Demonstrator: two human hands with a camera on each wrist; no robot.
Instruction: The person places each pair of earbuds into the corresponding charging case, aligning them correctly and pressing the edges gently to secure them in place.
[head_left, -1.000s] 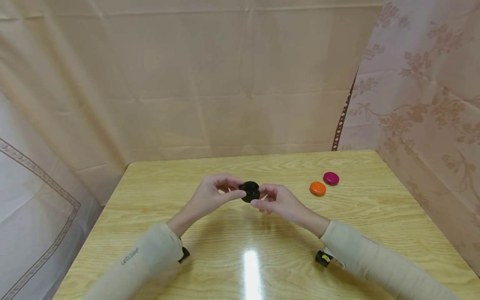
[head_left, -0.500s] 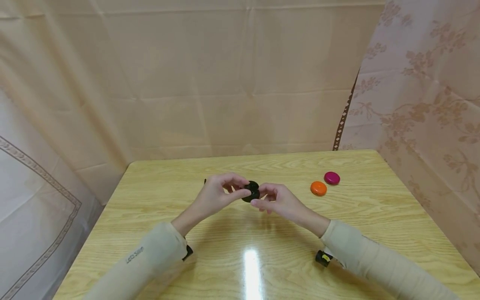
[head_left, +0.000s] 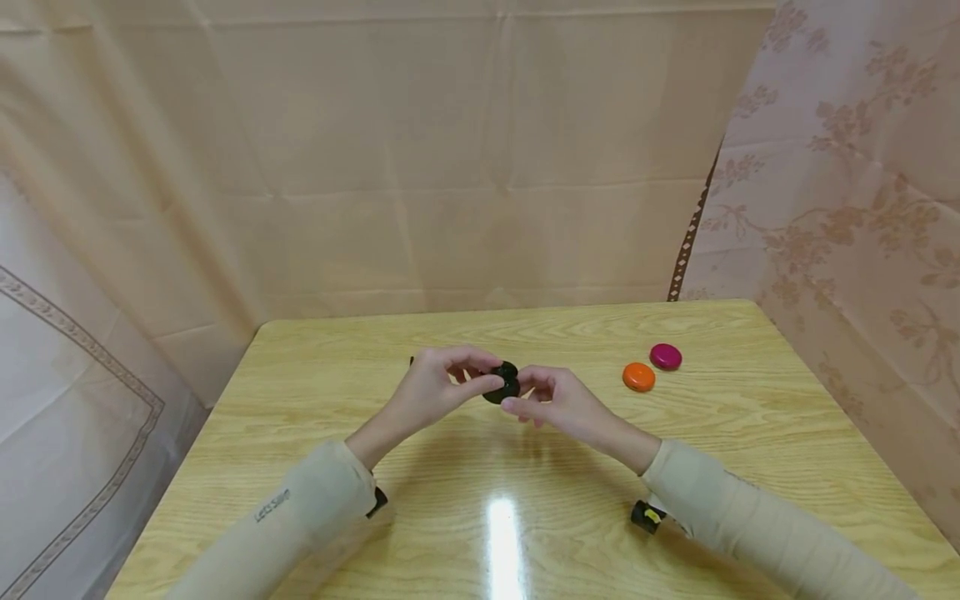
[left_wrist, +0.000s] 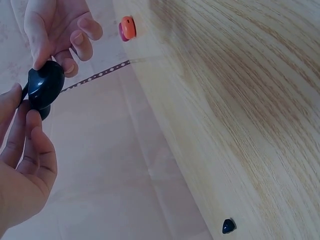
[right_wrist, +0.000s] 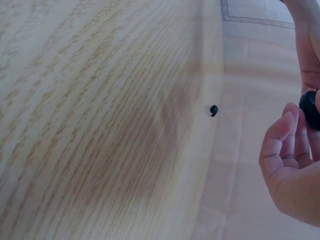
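A glossy black earbud case (head_left: pixel 502 395) with its lid raised is held above the table between both hands. My left hand (head_left: pixel 435 387) pinches its left side with thumb and fingertips, covering part of the lid. Whether an earbud is also between those fingers cannot be made out. On the other side my right hand (head_left: pixel 566 404) grips the case's right edge between thumb and fingers. A small black earbud (right_wrist: pixel 214 110) lies on the table near its far edge; in the left wrist view the earbud (left_wrist: pixel 228 226) appears at the bottom.
An orange round case (head_left: pixel 639 377) and a magenta round case (head_left: pixel 666 357) lie at the back right of the wood-grain table (head_left: pixel 720 467). Beige cloth (head_left: pixel 375 167) hangs behind the table's far edge.
The left hand has shifted slightly right, onto the black case, and covers more of it. Part of the earbud on the table has come into sight behind that hand. The right hand stays put.
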